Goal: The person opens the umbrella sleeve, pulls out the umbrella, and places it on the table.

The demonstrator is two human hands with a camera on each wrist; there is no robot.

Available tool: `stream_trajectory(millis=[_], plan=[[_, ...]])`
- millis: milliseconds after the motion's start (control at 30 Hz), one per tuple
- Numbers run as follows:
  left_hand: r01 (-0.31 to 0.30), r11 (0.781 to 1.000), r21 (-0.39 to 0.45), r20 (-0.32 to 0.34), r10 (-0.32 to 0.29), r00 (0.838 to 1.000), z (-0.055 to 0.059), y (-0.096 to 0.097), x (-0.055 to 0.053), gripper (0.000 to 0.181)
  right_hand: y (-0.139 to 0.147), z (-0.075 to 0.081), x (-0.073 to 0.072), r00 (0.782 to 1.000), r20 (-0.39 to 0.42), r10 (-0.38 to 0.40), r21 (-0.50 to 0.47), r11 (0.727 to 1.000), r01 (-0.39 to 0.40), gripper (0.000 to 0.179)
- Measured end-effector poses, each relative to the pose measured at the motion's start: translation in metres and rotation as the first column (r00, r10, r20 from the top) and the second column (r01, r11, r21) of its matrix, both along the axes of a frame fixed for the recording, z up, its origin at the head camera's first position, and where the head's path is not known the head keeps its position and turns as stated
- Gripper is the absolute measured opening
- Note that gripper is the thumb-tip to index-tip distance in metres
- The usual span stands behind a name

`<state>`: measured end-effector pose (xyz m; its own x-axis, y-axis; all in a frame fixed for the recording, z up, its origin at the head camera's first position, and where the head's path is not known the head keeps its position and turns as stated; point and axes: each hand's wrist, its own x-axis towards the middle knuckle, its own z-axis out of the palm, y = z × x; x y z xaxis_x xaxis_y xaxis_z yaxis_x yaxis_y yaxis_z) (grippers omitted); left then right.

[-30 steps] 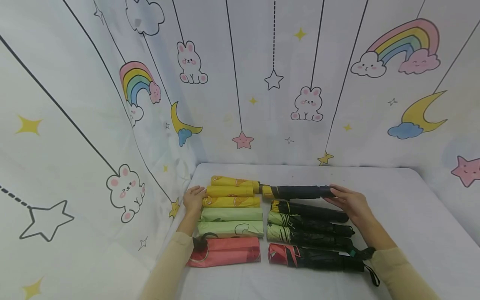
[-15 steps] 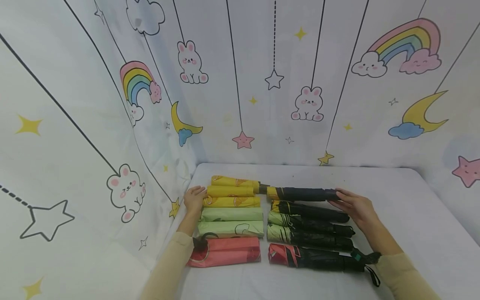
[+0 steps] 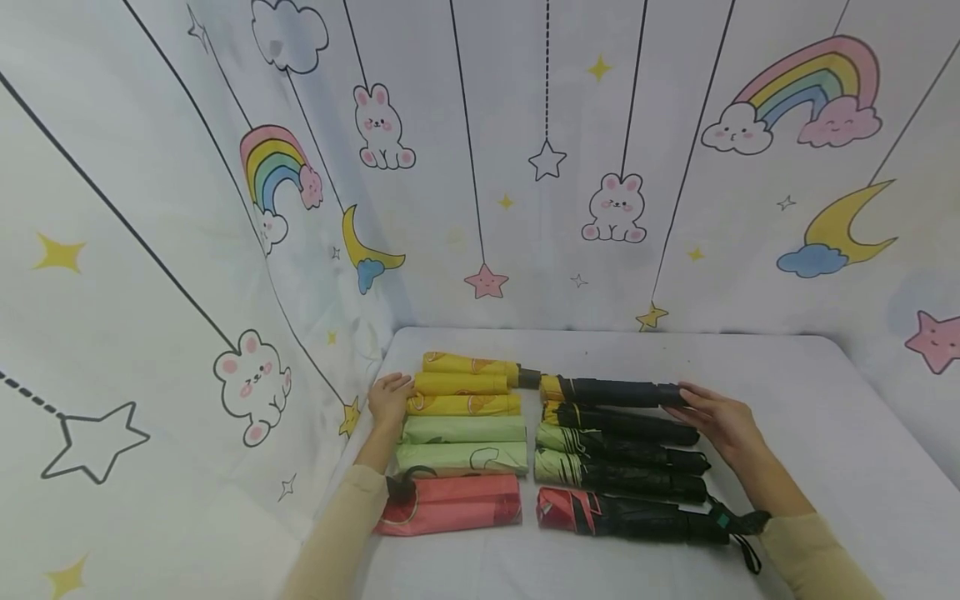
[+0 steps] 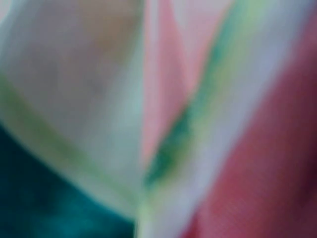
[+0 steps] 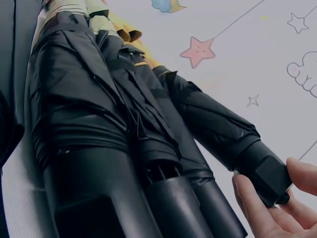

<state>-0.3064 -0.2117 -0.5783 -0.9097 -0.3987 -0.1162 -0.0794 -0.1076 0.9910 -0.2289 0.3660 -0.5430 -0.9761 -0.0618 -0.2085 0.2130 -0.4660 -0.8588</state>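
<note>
My right hand (image 3: 722,423) holds the handle end of a folded black umbrella (image 3: 611,391) with a yellow tip. In the right wrist view, thumb and fingers pinch its squared black handle (image 5: 272,178). My left hand (image 3: 390,398) rests with its fingertips at the left ends of the yellow orange-slice fabric pieces (image 3: 461,384). From the farthest yellow piece (image 3: 472,363) a short dark end (image 3: 529,379) sticks out to the right, near the held umbrella's tip. Blurred red printed fabric (image 4: 267,173) fills much of the left wrist view.
Pale green pieces (image 3: 461,458) and a red piece (image 3: 465,504) continue the left column. Folded black umbrellas with yellow, green and red tips lie in the right column, the red-tipped umbrella (image 3: 630,515) nearest. White printed cloth (image 3: 480,208) stands behind the white table (image 3: 810,400).
My right hand has drawn the umbrella to the right and slightly nearer, alongside the other yellow-tipped one. More of the dark end now shows. The left hand has stayed put.
</note>
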Motion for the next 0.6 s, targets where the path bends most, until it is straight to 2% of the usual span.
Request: stream_trajectory(millis=[300,400,467,533,600], plan=[[0.004,1.0,0.004,0.003,-0.004,1.0,-0.001,-0.001,-0.002,0.046,0.004,-0.006,-0.001,1.0,-0.02,0.015,0.006,1.0,-0.015,0.024],[0.001,1.0,0.007,0.005,-0.001,1.0,-0.002,-0.001,-0.003,0.046,0.006,-0.008,-0.002,0.999,-0.032,0.034,0.057,0.998,-0.032,0.025],[0.001,1.0,0.009,0.007,-0.001,1.0,-0.002,-0.001,-0.003,0.047,0.008,-0.011,-0.003,0.998,-0.04,0.041,0.124,0.992,-0.036,0.031],[0.0,1.0,0.01,0.007,0.0,1.0,-0.002,-0.001,-0.003,0.047,0.01,-0.013,-0.005,0.998,-0.049,0.043,0.254,0.967,-0.029,0.045],[0.0,1.0,0.015,0.005,0.0,1.0,-0.002,-0.001,-0.002,0.046,0.01,-0.017,-0.007,0.997,-0.059,0.04,0.417,0.909,-0.012,0.059]])
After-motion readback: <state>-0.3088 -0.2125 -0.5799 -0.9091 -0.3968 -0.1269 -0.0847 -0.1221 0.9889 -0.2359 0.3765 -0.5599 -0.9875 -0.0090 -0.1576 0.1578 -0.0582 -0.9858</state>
